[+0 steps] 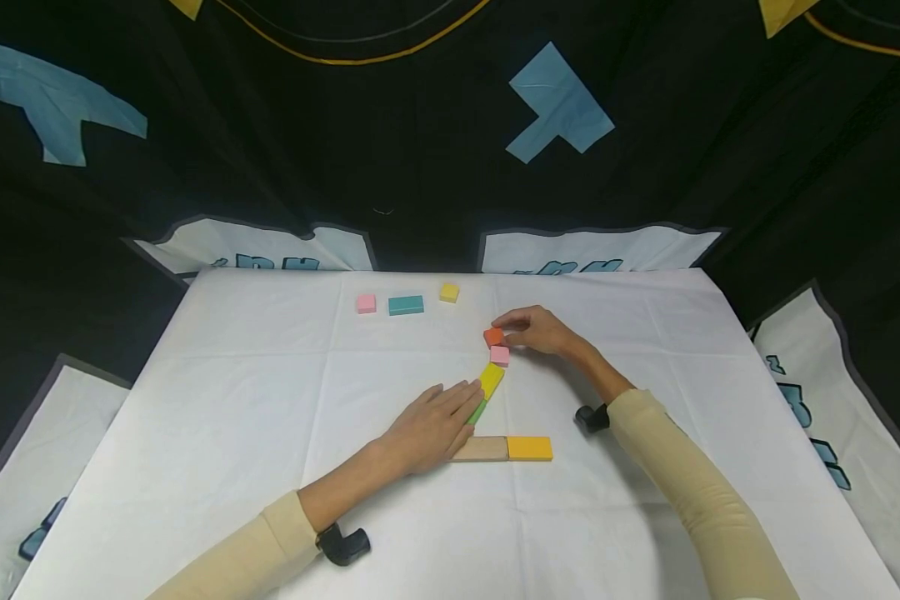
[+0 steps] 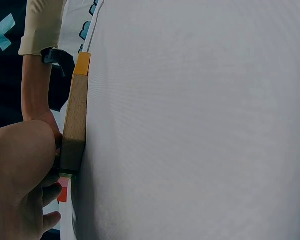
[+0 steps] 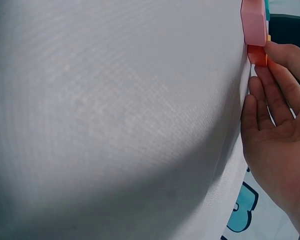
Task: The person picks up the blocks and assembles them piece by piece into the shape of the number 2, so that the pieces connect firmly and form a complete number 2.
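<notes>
My right hand [image 1: 537, 330] pinches a small orange-red block [image 1: 493, 337] between thumb and fingers. A pink block [image 1: 499, 357] sits right beside it, also seen in the right wrist view as a pink block [image 3: 254, 22]. From there a yellow block [image 1: 492, 381] and a green block [image 1: 477, 411] continue the slanting row. With fingers extended, my left hand [image 1: 433, 425] lies flat against the yellow and green blocks, hiding part of them. Below the row, a plain wooden block [image 1: 482, 449] meets an orange-yellow block [image 1: 529, 448] end to end; the left hand covers the wooden one's left end.
Toward the table's far edge lie a pink cube [image 1: 366, 304], a teal block [image 1: 406, 305] and a yellow cube [image 1: 449, 292]. A white cloth [image 1: 217, 417] covers the table. Dark curtain fabric [image 1: 420, 167] hangs behind it.
</notes>
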`<state>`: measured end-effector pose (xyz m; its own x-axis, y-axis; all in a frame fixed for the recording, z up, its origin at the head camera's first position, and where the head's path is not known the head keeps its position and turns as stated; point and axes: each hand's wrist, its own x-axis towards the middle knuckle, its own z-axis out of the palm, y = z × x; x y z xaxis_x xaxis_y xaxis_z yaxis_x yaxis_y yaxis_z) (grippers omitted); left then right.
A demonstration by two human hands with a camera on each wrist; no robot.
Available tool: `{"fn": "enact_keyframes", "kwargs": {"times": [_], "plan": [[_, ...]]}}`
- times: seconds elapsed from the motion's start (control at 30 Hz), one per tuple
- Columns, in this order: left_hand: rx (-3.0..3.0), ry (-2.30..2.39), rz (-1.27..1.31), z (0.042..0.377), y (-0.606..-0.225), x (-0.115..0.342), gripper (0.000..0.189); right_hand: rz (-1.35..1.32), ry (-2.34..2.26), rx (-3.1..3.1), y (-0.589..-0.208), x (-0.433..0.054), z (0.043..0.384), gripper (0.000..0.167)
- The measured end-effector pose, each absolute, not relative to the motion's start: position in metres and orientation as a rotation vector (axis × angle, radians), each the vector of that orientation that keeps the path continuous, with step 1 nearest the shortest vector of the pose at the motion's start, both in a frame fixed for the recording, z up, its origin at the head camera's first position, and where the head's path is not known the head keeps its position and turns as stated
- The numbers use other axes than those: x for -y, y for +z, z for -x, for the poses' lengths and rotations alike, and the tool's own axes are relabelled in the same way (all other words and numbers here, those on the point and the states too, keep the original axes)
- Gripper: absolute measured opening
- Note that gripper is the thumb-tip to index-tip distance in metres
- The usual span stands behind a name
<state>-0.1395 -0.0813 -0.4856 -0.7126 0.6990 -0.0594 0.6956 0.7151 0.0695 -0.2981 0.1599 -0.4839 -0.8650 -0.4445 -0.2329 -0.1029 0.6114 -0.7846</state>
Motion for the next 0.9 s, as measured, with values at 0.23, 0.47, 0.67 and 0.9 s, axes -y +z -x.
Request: {"fn": "enact_keyframes", "kwargs": {"times": [0.23,0.47,0.67,0.9], "plan": [[-2.833,0.066,-1.158,0.14,-0.485,0.082,0.058,0.415,-1.142,-2.424,-0.482,-0.159,0.3,0.036],[-2.836,0.081,-1.165,0.141,-0.485,0.082,0.058,0.427,-1.139,-2.423,-0.48,-0.159,0.302,0.036],[-2.828,0.08,-1.165,0.141,-0.485,0.083,0.058,0.442,-1.171,-2.418,-0.477,-0.154,0.303,0.032],[-2.829,0.082,-1.165,0.14,-0.487,0.083,0.057,0.384,-1.193,-2.473,-0.478,-0.138,0.313,0.031]]}}
